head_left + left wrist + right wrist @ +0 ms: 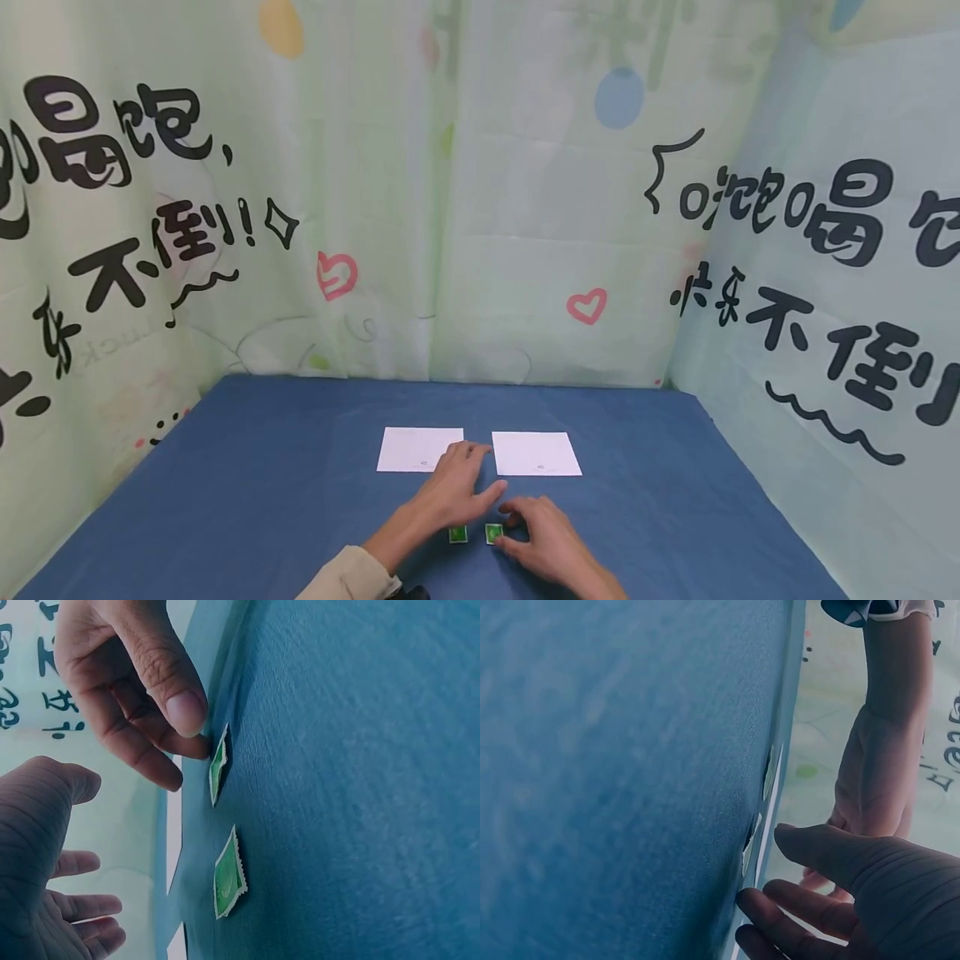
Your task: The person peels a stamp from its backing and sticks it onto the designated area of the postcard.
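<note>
Over on the left, a flat white paper rectangle (pixel 405 448) lies far on the blue cloth-covered tabletop (pixel 225 500), the left hand (pixel 456 485) reaching across its right side with fingers spread and holding nothing. Nearer, the left small green square paper stamp with a toothed white border (pixel 457 536) sits apart from its matching right stamp (pixel 493 534), beside which the right hand (pixel 546 537) has thumb and fingers parted, though I can't tell whether they touch it. I'd pinch that thin stamp lightly by opposite edges, lest it crease.
</note>
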